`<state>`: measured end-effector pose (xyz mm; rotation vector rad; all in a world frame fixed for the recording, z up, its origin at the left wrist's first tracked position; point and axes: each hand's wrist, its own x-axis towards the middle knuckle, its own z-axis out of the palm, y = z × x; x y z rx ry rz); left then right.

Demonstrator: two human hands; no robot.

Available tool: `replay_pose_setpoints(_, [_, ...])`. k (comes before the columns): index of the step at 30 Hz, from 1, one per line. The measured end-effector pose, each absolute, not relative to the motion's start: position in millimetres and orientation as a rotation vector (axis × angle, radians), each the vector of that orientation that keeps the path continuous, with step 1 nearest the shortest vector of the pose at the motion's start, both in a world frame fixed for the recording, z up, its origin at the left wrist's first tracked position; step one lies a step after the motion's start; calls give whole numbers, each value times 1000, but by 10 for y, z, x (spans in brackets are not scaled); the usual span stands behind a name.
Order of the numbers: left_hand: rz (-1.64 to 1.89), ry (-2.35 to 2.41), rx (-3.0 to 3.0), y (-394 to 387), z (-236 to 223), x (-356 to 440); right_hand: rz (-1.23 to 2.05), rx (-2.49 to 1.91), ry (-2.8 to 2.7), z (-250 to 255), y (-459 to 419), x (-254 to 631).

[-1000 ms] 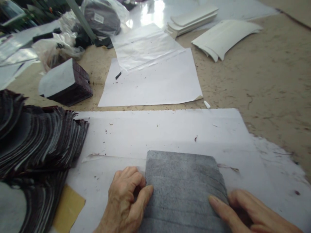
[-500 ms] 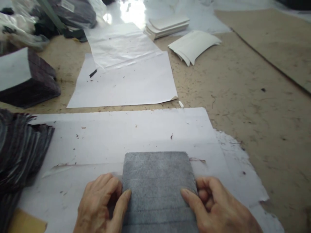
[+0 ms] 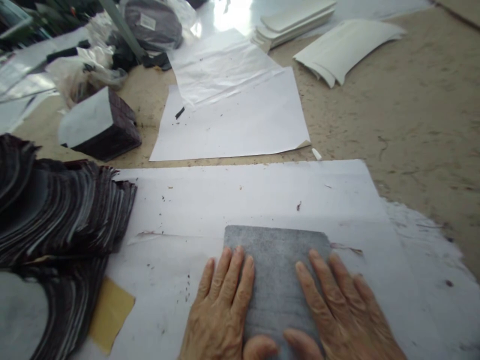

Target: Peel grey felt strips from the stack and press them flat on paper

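- Head view: tan, speckled table [image 3: 412,125] strewn with paper, scraps and stacked stock.
- Large white paper sheet [image 3: 243,200] spread along the near edge, dotted with dark crumbs, torn along its right side.
- Grey felt piece [image 3: 277,260] flat on that sheet, close to the near edge, roughly midway across; faint horizontal lines on its surface.
- Left hand [image 3: 221,315] palm down, fingers [image 3: 230,270] stretched out and unclenched, pressed on the left part of the felt, gripping nothing.
- Right hand [image 3: 341,310] likewise flat, fingers [image 3: 322,277] spread and released over the right part of the felt; thumbs nearly meeting at the bottom of the frame.
- Fanned stack of dark pieces [image 3: 56,210] at the near left edge, overlapping the sheet's left side.
- Yellow-brown card [image 3: 110,312] tucked just beside that stack, under its lower layers.
- Second white sheet [image 3: 232,125] further in, apart from the first, with crinkled translucent film [image 3: 217,65] over its far part.
- Dark block of stacked pieces [image 3: 101,125] topped with pale paper, left of the second sheet.
- Curved white boards [image 3: 345,50] and a flat white stack [image 3: 292,22] toward the far edge.
- Plastic bags [image 3: 86,75] bunched at the far left corner.
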<state>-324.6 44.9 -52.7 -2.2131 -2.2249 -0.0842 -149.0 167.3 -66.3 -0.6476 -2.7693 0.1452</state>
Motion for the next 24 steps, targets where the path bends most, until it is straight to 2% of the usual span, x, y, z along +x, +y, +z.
replay_pose_setpoints(5, [3,-2313,-2238,475,-558,-3247,180,-735,-2789,-779,1602,-1485])
replay_pose_setpoints(14, [-461,-2540,-2030,507,-400,-3407,302,-747,-2613,-550,1841,-1466])
replay_pose_setpoints(18, [-360,-2663,-2126,715,-300,-3559,435,-744,-2673,-526,2062,-1575])
replay_pose_setpoints(24, [-270,-3115,-2008,936,-209,-3701,609,-938,-2713,-508,2153,-1657])
